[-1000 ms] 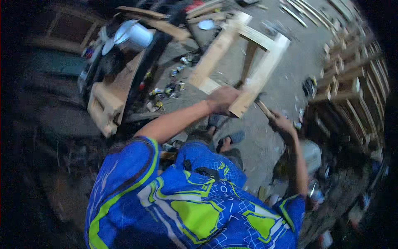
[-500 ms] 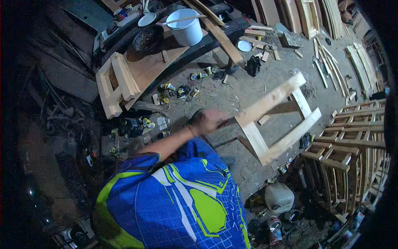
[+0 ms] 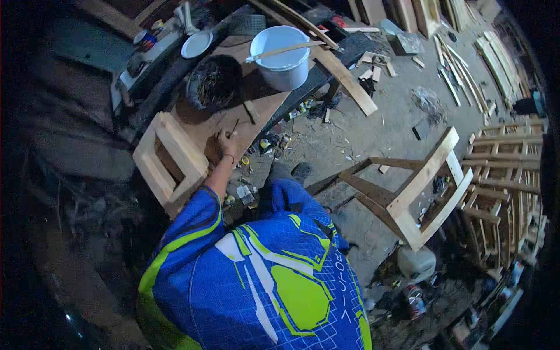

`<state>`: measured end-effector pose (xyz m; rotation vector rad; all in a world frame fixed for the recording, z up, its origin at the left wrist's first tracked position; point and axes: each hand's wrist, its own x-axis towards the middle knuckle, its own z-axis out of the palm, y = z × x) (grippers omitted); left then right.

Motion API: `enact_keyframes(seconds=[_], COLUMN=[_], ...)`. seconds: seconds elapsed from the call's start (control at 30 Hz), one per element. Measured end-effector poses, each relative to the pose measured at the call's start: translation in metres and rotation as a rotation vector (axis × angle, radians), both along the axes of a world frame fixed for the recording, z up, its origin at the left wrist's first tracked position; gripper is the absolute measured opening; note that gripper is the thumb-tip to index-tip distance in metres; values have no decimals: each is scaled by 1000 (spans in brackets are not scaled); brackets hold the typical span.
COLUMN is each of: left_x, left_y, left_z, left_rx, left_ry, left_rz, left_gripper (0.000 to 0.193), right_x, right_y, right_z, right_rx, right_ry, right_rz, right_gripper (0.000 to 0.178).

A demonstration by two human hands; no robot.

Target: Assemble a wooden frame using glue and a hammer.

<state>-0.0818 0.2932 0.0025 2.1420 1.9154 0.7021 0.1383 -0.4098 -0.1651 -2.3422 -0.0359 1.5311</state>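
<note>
My left hand [image 3: 226,143] is over the plywood top of the bench [image 3: 244,129], its fingers closed together. A thin dark sliver shows at the fingertips; whether they grip it cannot be made out. Beside that hand, on the bench's near end, lies a pale wooden frame [image 3: 169,125] of joined boards. To the right, another wooden frame [image 3: 423,169] stands tilted above the floor, with crossbars between its long boards. My right hand is out of sight.
A white bucket [image 3: 283,70] with a stick across it and a dark basin [image 3: 213,84] stand on the bench. Offcuts [image 3: 373,67] and litter cover parts of the floor. Stacked wooden frames [image 3: 501,192] rise at right, near a pale plastic jug [image 3: 415,262].
My left hand has moved left from beside the floor frame to the bench top. That frame has swung from lying flatter to a steeper tilt, farther right. The view has shifted as well.
</note>
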Motion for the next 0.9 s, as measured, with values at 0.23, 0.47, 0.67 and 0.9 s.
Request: enact_keyframes(seconds=[0.23,0.47,0.67,0.9], left_x=[82,262,471,603], left_y=[-123,-310,-381,-419], left_z=[98,152,160,125], left_rx=[26,-598,-261,-165], left_ry=[-197,-229,-197,-153], left_rz=[-325,-1007,-2092,-2738], left_gripper=[14,11,14,17], right_x=[14,1,-6,16], right_y=[-11,-29,16,64], right_z=[27,97,141,276], right_rx=[176,37,92,123], right_ry=[-37,-205,-439,-697], right_rz=[-234,-652,-956,-1066], right_gripper=[54,44,42,37])
